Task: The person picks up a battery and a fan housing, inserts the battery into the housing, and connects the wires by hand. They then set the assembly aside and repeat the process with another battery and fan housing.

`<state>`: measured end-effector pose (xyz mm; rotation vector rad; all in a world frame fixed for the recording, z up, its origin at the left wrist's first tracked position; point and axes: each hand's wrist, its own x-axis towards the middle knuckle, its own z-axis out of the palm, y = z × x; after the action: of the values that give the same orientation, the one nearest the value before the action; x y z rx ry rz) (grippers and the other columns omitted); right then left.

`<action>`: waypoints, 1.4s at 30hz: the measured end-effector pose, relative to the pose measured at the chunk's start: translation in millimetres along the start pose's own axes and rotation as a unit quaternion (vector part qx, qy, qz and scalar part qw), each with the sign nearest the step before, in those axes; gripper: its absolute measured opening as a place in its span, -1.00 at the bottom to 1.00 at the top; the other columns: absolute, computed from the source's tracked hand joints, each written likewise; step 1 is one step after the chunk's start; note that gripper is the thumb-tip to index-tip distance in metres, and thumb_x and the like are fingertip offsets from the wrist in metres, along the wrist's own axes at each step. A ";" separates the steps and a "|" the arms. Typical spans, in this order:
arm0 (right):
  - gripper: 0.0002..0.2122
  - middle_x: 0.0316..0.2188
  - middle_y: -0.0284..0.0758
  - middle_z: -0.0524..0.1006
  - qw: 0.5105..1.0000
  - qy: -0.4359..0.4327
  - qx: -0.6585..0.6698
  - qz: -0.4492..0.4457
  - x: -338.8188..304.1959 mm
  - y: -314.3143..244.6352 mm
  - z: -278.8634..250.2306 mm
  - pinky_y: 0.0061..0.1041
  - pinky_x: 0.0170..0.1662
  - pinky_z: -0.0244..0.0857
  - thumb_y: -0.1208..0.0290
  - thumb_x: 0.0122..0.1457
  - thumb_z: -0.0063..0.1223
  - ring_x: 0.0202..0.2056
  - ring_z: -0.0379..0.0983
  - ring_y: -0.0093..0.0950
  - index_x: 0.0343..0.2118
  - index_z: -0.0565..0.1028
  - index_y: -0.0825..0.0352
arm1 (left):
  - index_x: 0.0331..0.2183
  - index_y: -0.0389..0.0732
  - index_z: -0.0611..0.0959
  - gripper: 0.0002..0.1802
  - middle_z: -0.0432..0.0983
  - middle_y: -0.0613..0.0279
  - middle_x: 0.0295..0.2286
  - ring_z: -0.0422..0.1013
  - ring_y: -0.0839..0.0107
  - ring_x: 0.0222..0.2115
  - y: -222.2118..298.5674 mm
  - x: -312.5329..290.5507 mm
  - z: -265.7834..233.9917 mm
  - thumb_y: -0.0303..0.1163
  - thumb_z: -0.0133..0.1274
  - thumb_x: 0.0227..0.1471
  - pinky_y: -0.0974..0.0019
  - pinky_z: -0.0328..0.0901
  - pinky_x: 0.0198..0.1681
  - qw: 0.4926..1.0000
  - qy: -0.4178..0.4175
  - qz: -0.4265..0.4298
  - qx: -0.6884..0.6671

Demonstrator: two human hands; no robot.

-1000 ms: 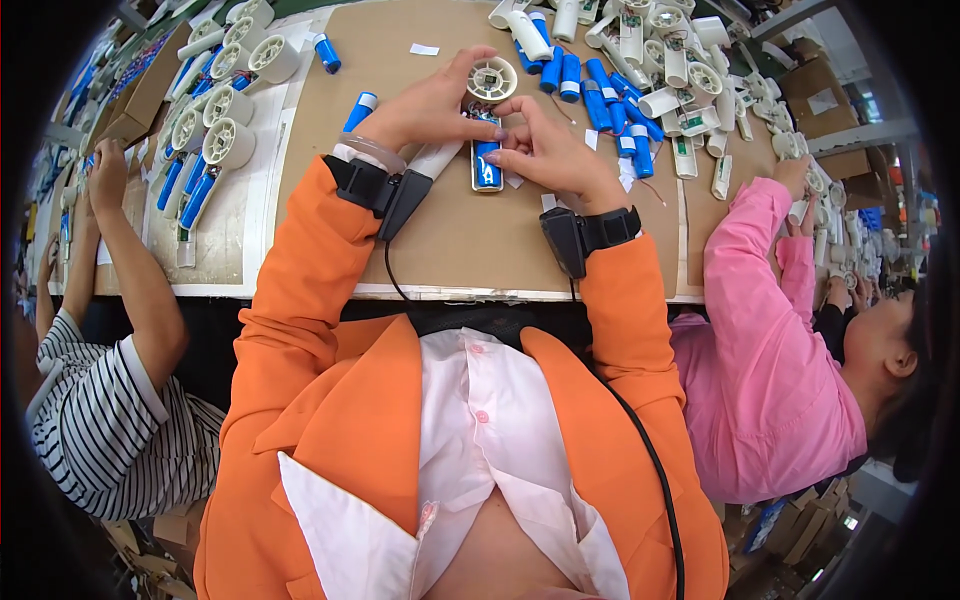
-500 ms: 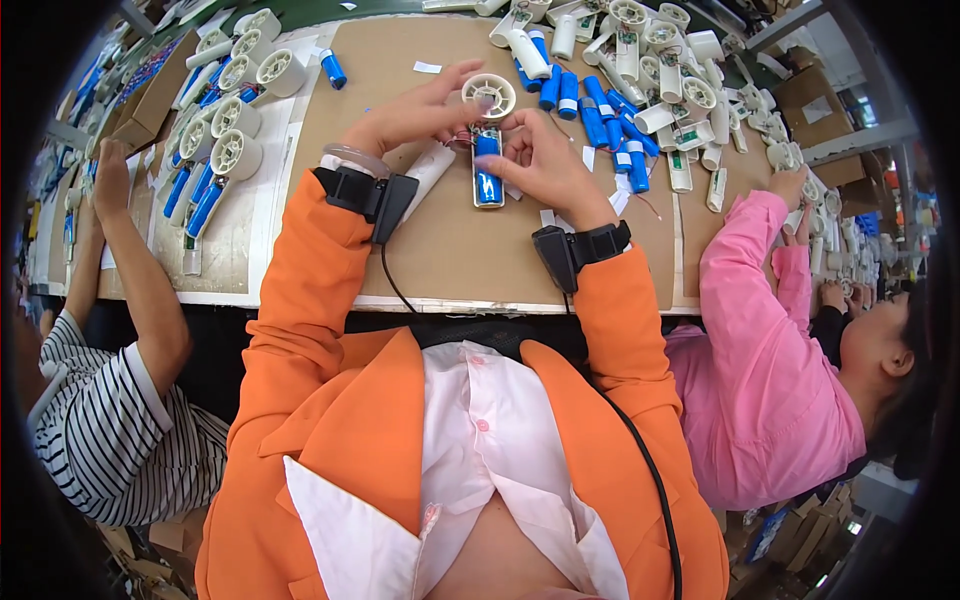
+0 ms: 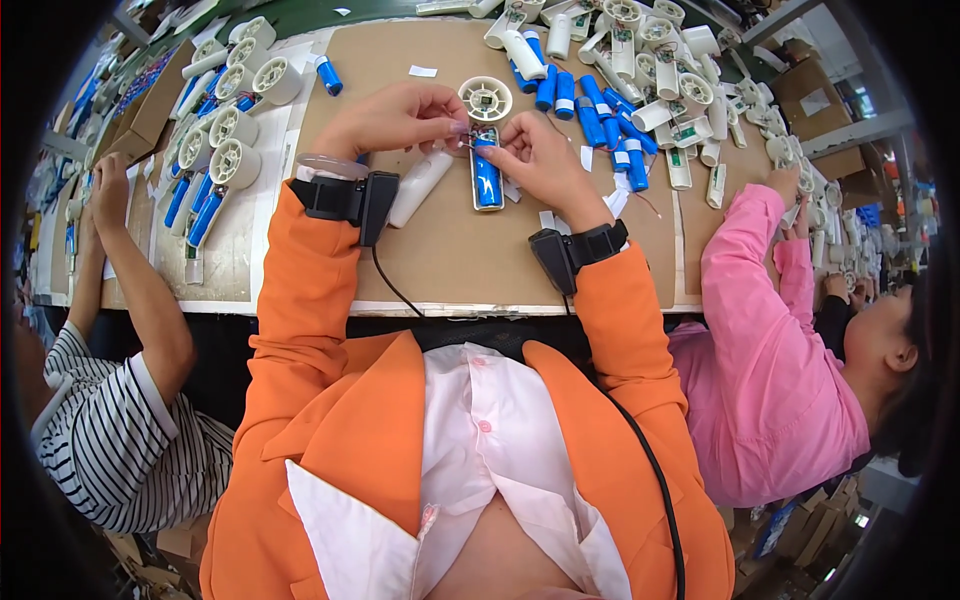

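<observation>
A white plastic device housing with a round spoked head lies on the cardboard in front of me. Its open handle holds a blue cylindrical battery. Over the top of the handle, my left hand pinches thin wires between thumb and forefinger. My right hand is bent in from the right, its thumb and fingertips closed together at the battery's upper end beside the wires. Whatever is between those right fingertips is too small to make out. Beneath my left hand lies a loose white handle cover.
Loose blue batteries lie right of the housing, beside a heap of white housings. More housings with batteries stand at the left. A lone battery lies far left. Co-workers in striped and pink tops sit either side.
My left hand has drawn back from the round head toward the left and now pinches the wires. My right fingertips have closed in at the battery's top end. The housing stays nearly in place.
</observation>
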<state>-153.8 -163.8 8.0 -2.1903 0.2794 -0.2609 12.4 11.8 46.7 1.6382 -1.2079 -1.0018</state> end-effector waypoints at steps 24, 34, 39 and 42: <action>-0.81 -0.43 -0.47 0.55 0.982 -0.088 0.157 0.055 3.9 1.5 -4.1 -0.74 -0.39 0.26 0.36 0.21 0.09 -0.43 0.41 -0.76 -0.27 0.55 0.39 | -0.23 -0.22 0.61 -0.83 0.54 0.37 -0.46 0.41 0.58 -0.50 -11.5 11.7 17.0 -0.45 0.05 0.09 0.48 0.34 -0.38 0.994 0.046 0.102 0.020; -0.82 -0.45 -0.50 0.53 0.972 -0.069 0.219 0.054 7.6 7.3 -7.5 -0.69 -0.37 0.26 0.36 0.23 0.03 -0.41 0.38 -0.73 -0.31 0.55 0.37 | -0.37 -0.14 0.67 -0.85 0.54 0.27 -0.47 0.45 0.31 -0.46 5.1 12.7 24.6 -0.41 0.17 -0.11 0.28 0.33 -0.37 0.931 0.144 0.159 0.297; -0.91 -0.46 -0.45 0.53 0.995 0.061 0.046 -0.057 -0.6 -10.0 -13.5 -0.63 -0.38 0.30 0.45 0.16 0.08 -0.42 0.40 -0.67 -0.31 0.54 0.32 | -0.41 -0.13 0.68 -0.88 0.54 0.26 -0.46 0.46 0.25 -0.44 2.7 11.7 25.7 -0.38 0.18 -0.12 0.25 0.34 -0.36 0.922 0.160 0.175 0.308; -0.91 -0.46 -0.41 0.52 0.966 0.115 -0.092 -0.214 -7.4 -25.1 -17.0 -0.57 -0.39 0.31 0.49 0.09 0.14 -0.42 0.42 -0.58 -0.32 0.54 0.29 | -0.42 -0.14 0.68 -0.87 0.54 0.25 -0.47 0.46 0.25 -0.44 4.8 12.6 26.6 -0.36 0.18 -0.12 0.24 0.34 -0.37 0.919 0.162 0.173 0.314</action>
<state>-163.0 -159.9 37.5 -2.3903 -0.0531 -0.7586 -11.1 -5.7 41.2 1.8713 -1.6062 -0.0969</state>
